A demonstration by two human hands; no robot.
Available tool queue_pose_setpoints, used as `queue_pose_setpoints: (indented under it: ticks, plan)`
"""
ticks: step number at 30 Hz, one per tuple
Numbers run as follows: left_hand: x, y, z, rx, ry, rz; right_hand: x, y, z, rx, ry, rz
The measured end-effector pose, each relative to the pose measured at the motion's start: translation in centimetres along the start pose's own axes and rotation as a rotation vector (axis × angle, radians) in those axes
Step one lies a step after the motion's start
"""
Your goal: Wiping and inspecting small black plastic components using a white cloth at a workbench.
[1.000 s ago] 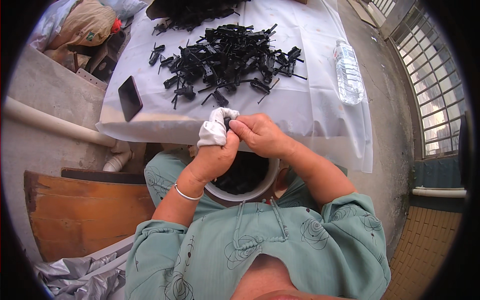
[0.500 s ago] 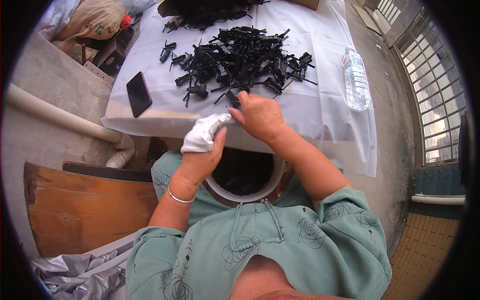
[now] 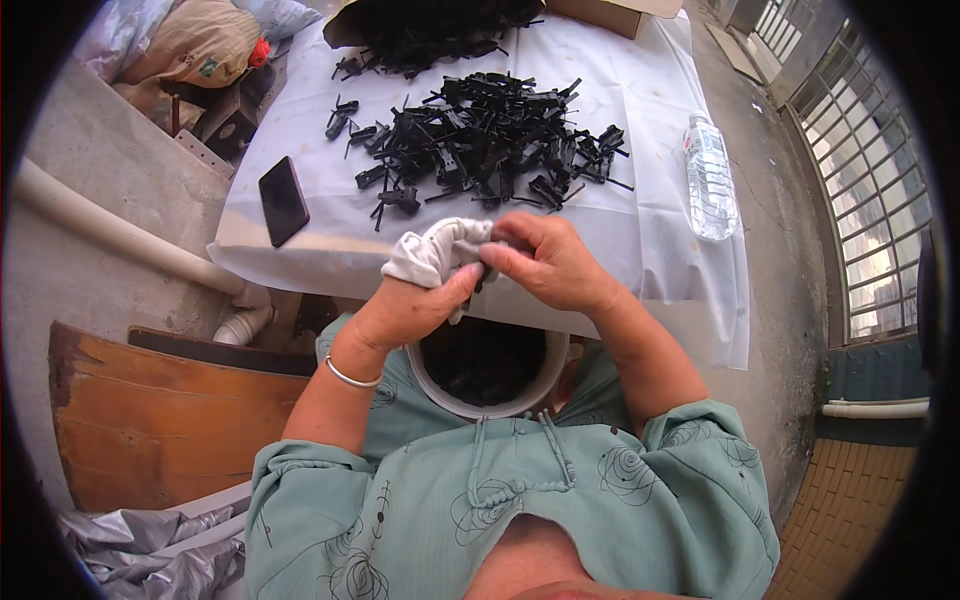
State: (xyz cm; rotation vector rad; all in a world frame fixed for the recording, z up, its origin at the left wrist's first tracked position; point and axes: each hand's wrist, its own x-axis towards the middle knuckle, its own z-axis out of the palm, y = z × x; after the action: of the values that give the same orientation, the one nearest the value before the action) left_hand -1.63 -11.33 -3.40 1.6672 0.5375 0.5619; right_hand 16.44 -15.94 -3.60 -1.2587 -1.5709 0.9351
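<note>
Here the left hand fingers clutch a white cloth, the right hand fingers pinching its edge.

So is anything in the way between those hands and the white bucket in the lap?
Nothing visible. The left hand holds a white cloth and meets the right hand just above the bucket, whose mouth lies open directly beneath them.

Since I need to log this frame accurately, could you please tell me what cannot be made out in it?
Head view only:
- Whatever sits between the left hand and right hand: wrapped by the white cloth and fingers.
- Contents of the white bucket: dark, in shadow under the hands.
- Single shapes in the black parts pile: too small and tangled.
- Cardboard box: cut off by the top edge.
</note>
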Motion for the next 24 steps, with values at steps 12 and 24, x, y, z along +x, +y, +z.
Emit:
queue_pose_setpoints:
  ticks: [12,24]
  plan:
    - [-0.1,-0.6,2.9,-0.329,0.21,-0.016,-0.3,0.3,1.3,-0.135,0.381,-0.263]
    - [0.4,-2.3,2.9,0.524,0.41,0.343,-1.0,2.7,2.5,0.114,0.035,0.092]
